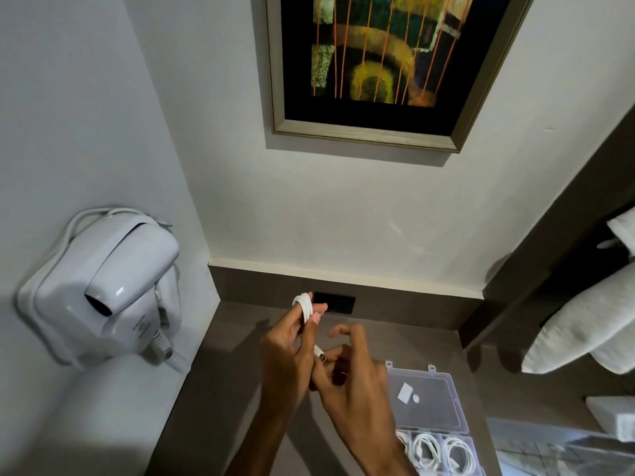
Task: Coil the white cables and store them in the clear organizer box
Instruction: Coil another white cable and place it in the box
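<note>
A white cable (303,306) is wound in loops around the raised fingers of my left hand (288,359), above the dark grey counter (220,372). Its plug end (320,356) sticks out between both hands, pinched by my right hand (354,389), which sits just right of the left. The clear organizer box (429,400) lies open on the counter at the lower right, its lid laid back. Several coiled white cables (443,451) fill its compartments at the bottom edge.
A white wall-mounted hair dryer (103,290) hangs at the left. A black wall socket (338,303) sits in the counter's back ledge. A framed painting (378,63) hangs above. White pillows (584,324) lie at the right.
</note>
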The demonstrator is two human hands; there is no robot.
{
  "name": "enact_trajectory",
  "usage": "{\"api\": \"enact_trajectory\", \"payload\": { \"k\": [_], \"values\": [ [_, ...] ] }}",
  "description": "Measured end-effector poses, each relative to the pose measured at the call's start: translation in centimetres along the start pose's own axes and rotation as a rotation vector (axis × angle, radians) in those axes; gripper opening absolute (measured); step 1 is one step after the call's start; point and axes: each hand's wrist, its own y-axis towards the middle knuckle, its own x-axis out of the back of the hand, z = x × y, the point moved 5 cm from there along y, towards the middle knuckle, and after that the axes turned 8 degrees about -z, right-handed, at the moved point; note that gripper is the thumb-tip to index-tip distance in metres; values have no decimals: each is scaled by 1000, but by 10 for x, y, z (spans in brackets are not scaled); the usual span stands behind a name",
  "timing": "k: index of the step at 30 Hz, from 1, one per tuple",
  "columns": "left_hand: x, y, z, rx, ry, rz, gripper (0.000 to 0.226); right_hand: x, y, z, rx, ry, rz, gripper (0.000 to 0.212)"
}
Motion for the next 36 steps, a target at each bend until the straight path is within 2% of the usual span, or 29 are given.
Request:
{"api": "enact_trajectory", "payload": {
  "k": [2,3,5,9,11,13,15,17,20,23,27,33,36],
  "values": [
    [0,-1,5,57,-33,27,39,3,1,5,135,-80,35,20],
    [0,0,9,103,-53,62,37,6,4,8,178,-94,50,17],
    [-4,1,15,210,-113,183,30,16,9,13,224,-70,40,21],
    [-5,-3,11,286,-159,414,30,33,19,19,257,24,54,19],
    [-7,-7,13,445,-236,456,21,38,24,19,332,-36,27,13],
    [-9,-14,19,603,-319,536,33,42,29,19,432,-150,-38,14],
    [-11,-17,24,631,-351,581,48,45,34,19,472,-212,-62,20],
    [-13,-16,27,651,-399,623,65,45,36,17,455,-168,12,22],
    [-15,-15,22,594,-461,749,47,43,37,16,406,-17,175,26],
    [-13,-19,22,591,-514,841,48,43,38,15,356,15,203,33],
    [-11,-24,20,582,-569,845,45,42,38,12,325,25,174,27],
    [-10,-21,3,475,-358,740,26,44,40,5,193,128,127,32],
    [-13,-23,3,480,-329,644,24,45,43,-7,113,135,99,11]
  ]
}}
